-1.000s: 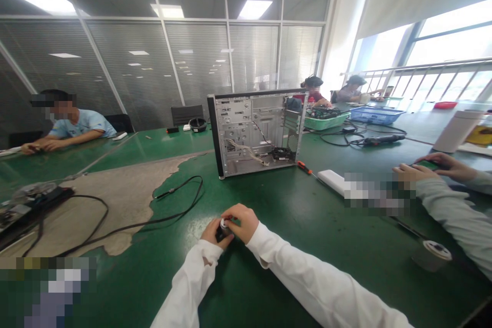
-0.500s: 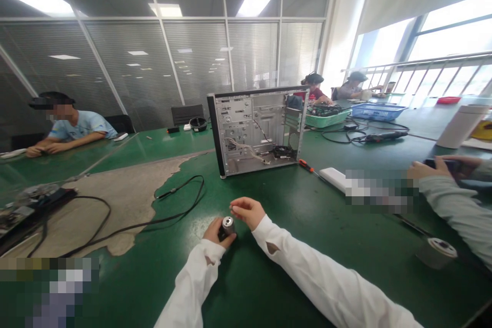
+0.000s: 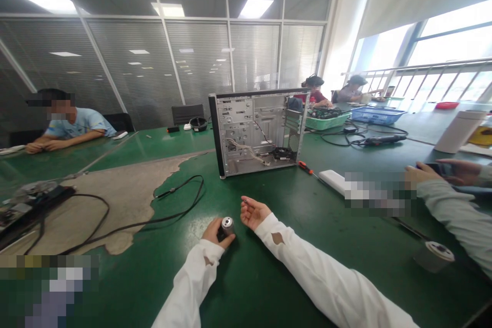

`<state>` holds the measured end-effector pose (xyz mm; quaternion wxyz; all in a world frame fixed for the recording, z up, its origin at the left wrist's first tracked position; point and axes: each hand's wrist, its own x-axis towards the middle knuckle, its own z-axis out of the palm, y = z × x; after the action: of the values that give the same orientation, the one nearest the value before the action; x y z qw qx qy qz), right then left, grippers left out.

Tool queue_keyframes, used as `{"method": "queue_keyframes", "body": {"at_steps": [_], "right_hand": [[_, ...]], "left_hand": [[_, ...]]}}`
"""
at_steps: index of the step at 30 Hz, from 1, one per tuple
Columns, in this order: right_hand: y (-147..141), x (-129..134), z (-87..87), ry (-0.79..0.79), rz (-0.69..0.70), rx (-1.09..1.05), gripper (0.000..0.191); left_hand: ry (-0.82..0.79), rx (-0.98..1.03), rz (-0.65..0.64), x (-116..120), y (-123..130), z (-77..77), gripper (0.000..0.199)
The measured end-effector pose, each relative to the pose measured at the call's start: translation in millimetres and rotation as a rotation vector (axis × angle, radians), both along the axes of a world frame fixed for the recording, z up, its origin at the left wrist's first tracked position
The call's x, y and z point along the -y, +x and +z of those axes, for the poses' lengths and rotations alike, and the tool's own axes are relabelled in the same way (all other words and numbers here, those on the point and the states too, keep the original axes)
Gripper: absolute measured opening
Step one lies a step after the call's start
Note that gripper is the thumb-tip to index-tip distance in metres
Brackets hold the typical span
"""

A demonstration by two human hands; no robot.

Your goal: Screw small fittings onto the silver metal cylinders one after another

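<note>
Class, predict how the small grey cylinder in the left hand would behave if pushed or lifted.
The small grey cylinder is probably stiff: its surface has a metallic look. That sheen suggests it may be heavy for its size, though its inside is mostly hidden. Its rounded wall might let it roll if tipped onto its side.

Green table (image 3: 292, 202), open computer case (image 3: 265, 110), orange-handled screwdriver (image 3: 305, 167), black cable (image 3: 180, 213), blue basket (image 3: 374, 116)

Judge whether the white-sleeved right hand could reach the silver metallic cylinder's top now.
Probably yes: the right hand is close, and the left hand partly wraps the cylinder, leaving its top uncovered. A small dark piece, seemingly in the right hand, might hinder.
</note>
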<state>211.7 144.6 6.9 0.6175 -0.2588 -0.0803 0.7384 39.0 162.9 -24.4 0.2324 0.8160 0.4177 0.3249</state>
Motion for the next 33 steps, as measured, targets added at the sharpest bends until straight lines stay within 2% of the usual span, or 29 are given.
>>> {"method": "queue_keyframes", "body": {"at_steps": [8, 14, 19, 23, 24, 26, 30, 33], "right_hand": [[2.2, 1.1, -2.5, 0.033, 0.060, 0.020, 0.013], [1.8, -2.3, -7.9, 0.123, 0.029, 0.272, 0.014], [3.5, -1.1, -11.4, 0.250, -0.084, 0.663, 0.016], [6.7, 6.7, -15.0, 0.580, -0.139, 1.416, 0.009], [6.8, 8.1, -16.3, 0.645, -0.134, 1.542, 0.010], [6.1, 9.5, -19.1, 0.717, -0.102, 1.653, 0.013], [5.7, 8.9, -22.9, 0.895, -0.040, 2.041, 0.021], [10.4, 8.2, -24.5, 0.956, -0.028, 2.088, 0.032]], "left_hand": [[0.014, -0.044, 0.002, 0.1, -0.3, 1.2, 0.035], [0.018, -0.043, -0.015, -1.6, -0.7, -0.8, 0.036], [0.029, -0.047, -0.029, -2.5, -1.3, -1.3, 0.036], [0.027, -0.047, -0.024, -0.9, -1.7, 0.8, 0.037], [0.023, -0.047, -0.020, -0.5, -1.8, 1.2, 0.037], [0.018, -0.047, -0.016, -0.1, -1.9, 1.5, 0.037], [0.017, -0.044, -0.026, -1.4, -1.7, 0.1, 0.037], [0.027, -0.046, -0.040, -3.0, -1.7, -1.4, 0.037]]}}
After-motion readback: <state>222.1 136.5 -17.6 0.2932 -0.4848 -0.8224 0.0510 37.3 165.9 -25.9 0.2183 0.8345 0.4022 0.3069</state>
